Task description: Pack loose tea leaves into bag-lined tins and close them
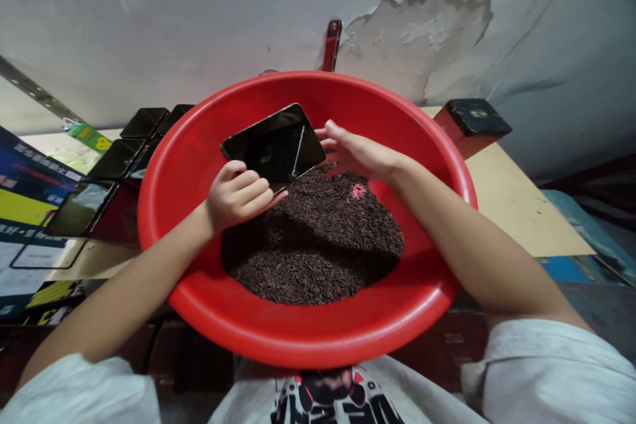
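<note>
A wide red basin (318, 344) holds a heap of dark, dry, short strands (318, 271) that look like loose tea leaves. My left hand (241, 195) is closed on the near left side of a dark rectangular tin (271, 149), which is tilted above the heap with its shiny black face towards me. At the tin's right edge is my right hand (362, 152), fingers stretched out; whether the fingertips touch the tin I cannot tell. A small pinkish patch (358, 192) shows on the heap below this hand.
Several dark tins (112, 159) stand to the left of the basin. On the right, a red tin with a black top (474, 122) rests on the pale board (521, 212). A dark red handle (332, 45) sticks up behind the basin, near the peeling wall (422, 33). Printed packaging (30, 212) is far left.
</note>
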A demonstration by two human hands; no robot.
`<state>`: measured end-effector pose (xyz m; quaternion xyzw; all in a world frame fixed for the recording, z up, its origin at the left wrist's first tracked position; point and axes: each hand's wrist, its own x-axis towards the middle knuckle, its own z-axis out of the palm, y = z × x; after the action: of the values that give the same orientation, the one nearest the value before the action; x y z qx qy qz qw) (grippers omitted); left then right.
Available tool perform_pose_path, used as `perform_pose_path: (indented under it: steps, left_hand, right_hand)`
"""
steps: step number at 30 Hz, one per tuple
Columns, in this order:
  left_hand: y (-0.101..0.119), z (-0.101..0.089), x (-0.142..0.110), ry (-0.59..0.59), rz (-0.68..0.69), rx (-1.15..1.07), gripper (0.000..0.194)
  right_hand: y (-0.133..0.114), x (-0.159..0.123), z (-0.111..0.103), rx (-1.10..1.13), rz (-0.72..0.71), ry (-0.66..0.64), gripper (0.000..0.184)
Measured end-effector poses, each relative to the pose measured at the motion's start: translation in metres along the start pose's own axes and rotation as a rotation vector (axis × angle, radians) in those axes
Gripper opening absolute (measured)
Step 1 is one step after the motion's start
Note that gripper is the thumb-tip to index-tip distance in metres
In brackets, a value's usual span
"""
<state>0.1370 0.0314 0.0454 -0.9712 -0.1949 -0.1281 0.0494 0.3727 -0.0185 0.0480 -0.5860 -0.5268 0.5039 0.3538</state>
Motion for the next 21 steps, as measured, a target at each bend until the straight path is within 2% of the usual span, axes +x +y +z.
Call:
perform_pose_path:
  steps: [3,5,10,12,14,17,19,21]
  left_hand:
    - [-0.007,0.014,0.021,-0.147,0.08,-0.145,0.047]
    - [-0.014,0.022,0.025,-0.187,0.137,-0.209,0.044]
    - [-0.032,0.051,0.036,-0.178,0.205,-0.182,0.041]
    - [-0.037,0.064,0.038,-0.148,0.206,-0.164,0.041]
    - [-0.037,0.072,0.038,-0.108,0.197,-0.147,0.041]
    - [-0.023,0.075,0.035,-0.007,0.099,-0.155,0.033]
    - [-0.006,0.073,0.034,0.063,-0.049,-0.187,0.037]
    - [0.011,0.072,0.033,0.042,-0.206,-0.197,0.046]
  right_hand:
    - [0.004,0.003,-0.003,0.105,0.165,-0.107,0.034]
    - [0.01,0.01,-0.003,0.208,0.248,-0.12,0.028]
    - [0.034,0.032,-0.001,0.33,0.384,0.034,0.02]
    - [0.043,0.039,0.001,0.281,0.392,0.037,0.021]
    - [0.05,0.042,0.005,0.128,0.368,0.036,0.022]
    - [0.052,0.041,0.015,-0.18,0.352,0.03,0.025]
    - [0.05,0.037,0.024,-0.293,0.391,-0.084,0.028]
    - [0.049,0.033,0.034,-0.299,0.397,-0.204,0.031]
